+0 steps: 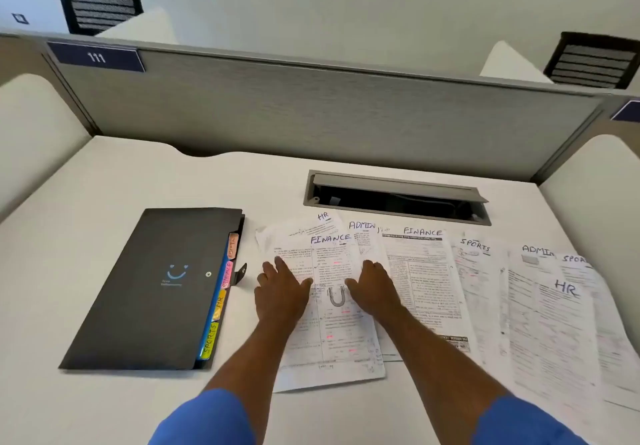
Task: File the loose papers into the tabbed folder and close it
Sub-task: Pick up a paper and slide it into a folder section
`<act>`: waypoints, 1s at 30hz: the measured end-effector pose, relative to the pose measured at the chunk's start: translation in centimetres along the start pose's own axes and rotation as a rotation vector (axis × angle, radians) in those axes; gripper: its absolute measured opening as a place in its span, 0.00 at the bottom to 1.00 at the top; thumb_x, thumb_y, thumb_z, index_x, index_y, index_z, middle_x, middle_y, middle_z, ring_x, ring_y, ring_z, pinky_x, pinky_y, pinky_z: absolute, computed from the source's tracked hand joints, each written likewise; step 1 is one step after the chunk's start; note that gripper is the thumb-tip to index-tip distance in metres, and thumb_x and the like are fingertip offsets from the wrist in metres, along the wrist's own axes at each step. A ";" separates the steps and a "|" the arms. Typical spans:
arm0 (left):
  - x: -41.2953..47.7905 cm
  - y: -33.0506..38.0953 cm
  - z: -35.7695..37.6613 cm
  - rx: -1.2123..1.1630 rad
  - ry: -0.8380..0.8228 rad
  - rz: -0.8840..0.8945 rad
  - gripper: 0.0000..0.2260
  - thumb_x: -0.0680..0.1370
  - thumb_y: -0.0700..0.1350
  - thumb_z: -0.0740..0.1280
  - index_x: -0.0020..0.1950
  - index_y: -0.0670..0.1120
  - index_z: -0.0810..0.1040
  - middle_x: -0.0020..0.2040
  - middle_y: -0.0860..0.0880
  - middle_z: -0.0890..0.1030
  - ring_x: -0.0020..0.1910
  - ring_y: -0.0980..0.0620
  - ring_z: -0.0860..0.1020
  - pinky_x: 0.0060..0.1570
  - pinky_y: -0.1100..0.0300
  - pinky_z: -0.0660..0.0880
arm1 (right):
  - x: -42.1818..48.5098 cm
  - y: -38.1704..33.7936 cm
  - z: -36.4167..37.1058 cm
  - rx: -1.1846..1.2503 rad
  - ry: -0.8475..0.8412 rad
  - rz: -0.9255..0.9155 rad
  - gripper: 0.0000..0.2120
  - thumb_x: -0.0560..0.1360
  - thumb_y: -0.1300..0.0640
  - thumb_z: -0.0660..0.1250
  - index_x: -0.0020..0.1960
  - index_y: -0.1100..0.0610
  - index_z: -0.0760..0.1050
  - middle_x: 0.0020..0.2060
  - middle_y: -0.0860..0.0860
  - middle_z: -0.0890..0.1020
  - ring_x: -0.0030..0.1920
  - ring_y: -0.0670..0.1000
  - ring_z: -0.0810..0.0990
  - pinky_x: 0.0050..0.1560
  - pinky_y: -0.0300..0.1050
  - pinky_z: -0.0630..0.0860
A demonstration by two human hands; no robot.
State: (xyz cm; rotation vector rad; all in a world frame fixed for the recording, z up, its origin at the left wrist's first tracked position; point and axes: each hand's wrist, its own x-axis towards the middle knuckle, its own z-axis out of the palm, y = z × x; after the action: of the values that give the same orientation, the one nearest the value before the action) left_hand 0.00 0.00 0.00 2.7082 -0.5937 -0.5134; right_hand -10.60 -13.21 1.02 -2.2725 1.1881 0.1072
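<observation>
L hand point(281, 290), R hand point(375, 288) on FINANCE sheet point(334, 335)

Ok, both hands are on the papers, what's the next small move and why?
Probably slide the top FINANCE sheet free of the pile: the left hand and right hand rest on it, and the folder beside it is closed.
</observation>
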 end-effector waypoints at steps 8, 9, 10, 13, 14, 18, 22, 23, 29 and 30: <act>1.2 0.1 1.2 0.052 0.060 -0.013 0.37 0.72 0.63 0.66 0.72 0.43 0.60 0.66 0.43 0.70 0.64 0.42 0.70 0.60 0.46 0.70 | 1.7 -0.2 0.6 0.074 0.054 0.091 0.23 0.75 0.51 0.68 0.64 0.63 0.69 0.59 0.58 0.75 0.59 0.58 0.76 0.54 0.47 0.73; 1.2 0.0 1.3 0.054 0.063 -0.016 0.37 0.72 0.63 0.66 0.72 0.44 0.60 0.66 0.43 0.70 0.64 0.42 0.70 0.60 0.46 0.70 | 1.9 -0.1 0.9 0.097 0.057 0.097 0.22 0.75 0.53 0.68 0.63 0.63 0.69 0.59 0.58 0.76 0.59 0.58 0.77 0.53 0.47 0.73; 1.2 0.0 1.3 0.051 0.068 -0.013 0.36 0.72 0.63 0.67 0.71 0.44 0.61 0.66 0.43 0.70 0.64 0.42 0.70 0.60 0.46 0.70 | 2.1 0.0 1.1 0.124 0.065 0.098 0.21 0.74 0.55 0.69 0.62 0.63 0.70 0.58 0.58 0.77 0.58 0.58 0.78 0.54 0.48 0.75; 1.1 -0.2 1.4 0.040 0.078 -0.009 0.36 0.72 0.64 0.67 0.71 0.44 0.61 0.67 0.43 0.70 0.65 0.43 0.69 0.61 0.47 0.69 | 2.3 0.2 1.5 0.223 0.089 0.098 0.18 0.73 0.61 0.69 0.61 0.63 0.71 0.56 0.58 0.81 0.54 0.57 0.80 0.52 0.49 0.80; 1.1 -0.2 1.4 0.038 0.081 -0.008 0.36 0.72 0.63 0.67 0.71 0.44 0.61 0.67 0.43 0.70 0.65 0.43 0.69 0.61 0.47 0.69 | 2.2 0.2 1.5 0.265 0.089 0.101 0.18 0.73 0.63 0.68 0.61 0.63 0.71 0.56 0.58 0.81 0.54 0.57 0.81 0.50 0.48 0.80; 1.1 -0.3 1.3 0.035 0.075 -0.004 0.38 0.72 0.64 0.67 0.73 0.44 0.59 0.68 0.43 0.69 0.65 0.43 0.69 0.61 0.47 0.69 | 2.2 0.3 1.0 0.413 0.067 0.122 0.17 0.73 0.64 0.69 0.60 0.62 0.73 0.57 0.56 0.82 0.53 0.55 0.82 0.44 0.41 0.78; 1.2 -0.4 1.2 0.021 0.060 0.013 0.40 0.72 0.64 0.66 0.75 0.43 0.56 0.70 0.42 0.67 0.67 0.42 0.67 0.64 0.46 0.68 | 2.0 0.6 0.3 0.494 0.024 0.109 0.12 0.74 0.63 0.68 0.57 0.61 0.78 0.54 0.54 0.84 0.48 0.53 0.83 0.34 0.36 0.75; 1.2 -0.4 1.2 0.009 0.058 0.017 0.41 0.73 0.64 0.66 0.75 0.43 0.55 0.70 0.42 0.66 0.68 0.41 0.66 0.64 0.46 0.67 | 2.0 0.7 0.1 0.523 0.023 0.103 0.11 0.74 0.63 0.67 0.55 0.61 0.79 0.52 0.54 0.84 0.46 0.53 0.84 0.35 0.37 0.76; 1.5 -0.1 0.3 -0.199 0.089 0.013 0.41 0.72 0.63 0.68 0.75 0.42 0.54 0.69 0.41 0.68 0.68 0.39 0.67 0.63 0.43 0.70 | 2.0 1.1 -1.5 0.739 0.026 0.120 0.06 0.75 0.64 0.65 0.49 0.62 0.79 0.46 0.56 0.85 0.46 0.58 0.85 0.49 0.59 0.82; 1.8 0.0 0.1 -0.271 0.074 0.013 0.41 0.71 0.62 0.69 0.74 0.43 0.56 0.68 0.41 0.70 0.67 0.39 0.68 0.63 0.42 0.70 | 2.0 1.1 -2.0 0.768 0.023 0.112 0.06 0.76 0.64 0.64 0.50 0.60 0.79 0.46 0.56 0.85 0.46 0.58 0.85 0.50 0.59 0.82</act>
State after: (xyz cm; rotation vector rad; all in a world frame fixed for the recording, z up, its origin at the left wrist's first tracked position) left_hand 1.46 -0.83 -0.57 2.4539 -0.4835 -0.4520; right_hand -10.60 -16.21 1.56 -1.5372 1.1146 -0.2890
